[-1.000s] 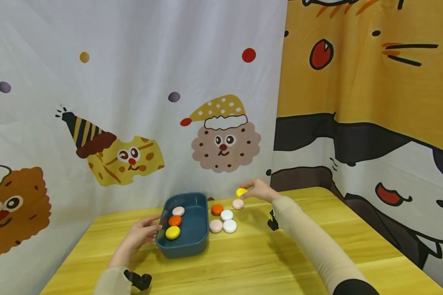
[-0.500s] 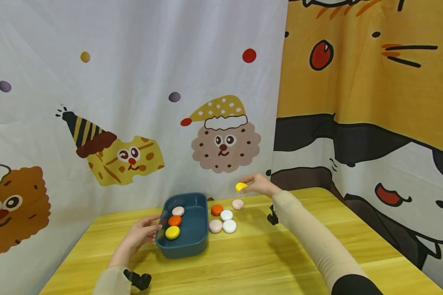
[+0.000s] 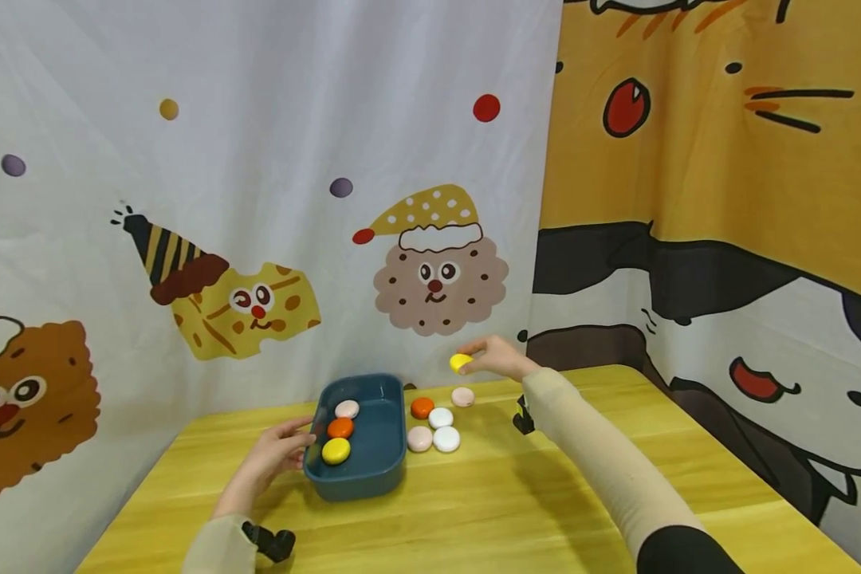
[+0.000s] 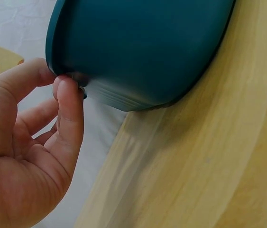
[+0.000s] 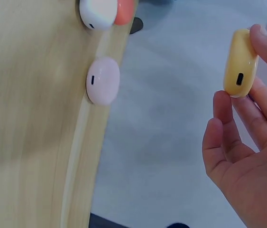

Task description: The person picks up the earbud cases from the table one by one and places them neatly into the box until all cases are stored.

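Observation:
My right hand (image 3: 501, 357) pinches a yellow rounded disc (image 3: 461, 363) between thumb and fingertips, raised above the back of the table. The right wrist view shows a small dark slot in the side of this yellow disc (image 5: 241, 64). My left hand (image 3: 276, 450) grips the left rim of a dark teal bin (image 3: 380, 438); in the left wrist view, its thumb and fingers pinch the bin's edge (image 4: 52, 42). Inside the bin lie a pale pink disc (image 3: 347, 409), an orange disc (image 3: 340, 428) and a yellow disc (image 3: 336, 451) along the left side.
Right of the bin, an orange disc (image 3: 422, 408), two white discs (image 3: 446, 438) and a pink disc (image 3: 419, 438) lie grouped on the wooden table (image 3: 473, 510). Another pink disc (image 3: 462, 396) lies near the back edge. A patterned curtain (image 3: 258, 199) hangs behind.
My right hand has lifted the yellow disc from beside the back pink disc and moved it up and slightly left. The left hand and the bin have stayed put.

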A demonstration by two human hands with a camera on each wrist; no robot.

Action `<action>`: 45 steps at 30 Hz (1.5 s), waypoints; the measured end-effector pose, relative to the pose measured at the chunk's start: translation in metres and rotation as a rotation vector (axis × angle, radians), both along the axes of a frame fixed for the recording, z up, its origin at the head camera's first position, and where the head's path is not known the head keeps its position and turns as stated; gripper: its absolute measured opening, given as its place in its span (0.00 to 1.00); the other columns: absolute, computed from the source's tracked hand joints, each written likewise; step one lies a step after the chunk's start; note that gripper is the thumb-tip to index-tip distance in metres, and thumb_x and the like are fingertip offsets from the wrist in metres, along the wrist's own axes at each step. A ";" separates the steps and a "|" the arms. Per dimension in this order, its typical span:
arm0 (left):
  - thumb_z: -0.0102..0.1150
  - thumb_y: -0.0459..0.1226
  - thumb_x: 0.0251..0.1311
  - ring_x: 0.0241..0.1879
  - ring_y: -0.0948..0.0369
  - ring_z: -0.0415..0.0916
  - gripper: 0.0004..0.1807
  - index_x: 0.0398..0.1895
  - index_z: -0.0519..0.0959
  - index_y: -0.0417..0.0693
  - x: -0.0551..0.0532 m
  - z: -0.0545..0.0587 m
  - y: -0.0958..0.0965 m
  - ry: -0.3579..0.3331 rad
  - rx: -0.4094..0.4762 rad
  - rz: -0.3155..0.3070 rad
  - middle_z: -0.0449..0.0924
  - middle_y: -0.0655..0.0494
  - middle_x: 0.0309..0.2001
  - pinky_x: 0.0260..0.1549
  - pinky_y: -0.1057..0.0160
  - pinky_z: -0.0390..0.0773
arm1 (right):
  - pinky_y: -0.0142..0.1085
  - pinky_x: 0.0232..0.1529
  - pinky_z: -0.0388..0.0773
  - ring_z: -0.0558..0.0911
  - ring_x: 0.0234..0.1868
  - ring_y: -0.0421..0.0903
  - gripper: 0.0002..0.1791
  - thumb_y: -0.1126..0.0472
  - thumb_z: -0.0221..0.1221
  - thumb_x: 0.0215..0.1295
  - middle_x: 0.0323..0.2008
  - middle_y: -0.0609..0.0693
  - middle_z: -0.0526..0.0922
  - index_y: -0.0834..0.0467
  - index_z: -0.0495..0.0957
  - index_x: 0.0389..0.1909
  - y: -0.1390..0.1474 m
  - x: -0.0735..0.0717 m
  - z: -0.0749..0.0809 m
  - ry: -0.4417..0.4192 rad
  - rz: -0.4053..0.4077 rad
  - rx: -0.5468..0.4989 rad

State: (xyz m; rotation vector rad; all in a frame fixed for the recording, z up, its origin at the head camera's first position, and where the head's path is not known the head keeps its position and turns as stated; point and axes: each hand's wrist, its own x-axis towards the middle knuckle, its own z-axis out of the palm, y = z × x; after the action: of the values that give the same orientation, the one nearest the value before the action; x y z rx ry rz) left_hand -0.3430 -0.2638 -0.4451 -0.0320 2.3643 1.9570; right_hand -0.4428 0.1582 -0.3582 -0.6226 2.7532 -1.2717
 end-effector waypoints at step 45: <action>0.60 0.32 0.61 0.25 0.60 0.72 0.31 0.67 0.66 0.35 -0.002 0.000 -0.003 0.019 0.003 -0.014 0.76 0.46 0.41 0.26 0.64 0.79 | 0.41 0.54 0.73 0.78 0.54 0.48 0.28 0.54 0.70 0.54 0.53 0.45 0.81 0.56 0.80 0.57 -0.083 0.003 -0.008 0.024 0.298 0.114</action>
State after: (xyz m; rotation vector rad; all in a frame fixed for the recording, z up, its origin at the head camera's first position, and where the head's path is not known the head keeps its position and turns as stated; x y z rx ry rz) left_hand -0.3445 -0.2663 -0.4453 0.0039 2.3666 1.9633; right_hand -0.4398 0.0750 -0.3666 -0.9971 2.6000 -1.0421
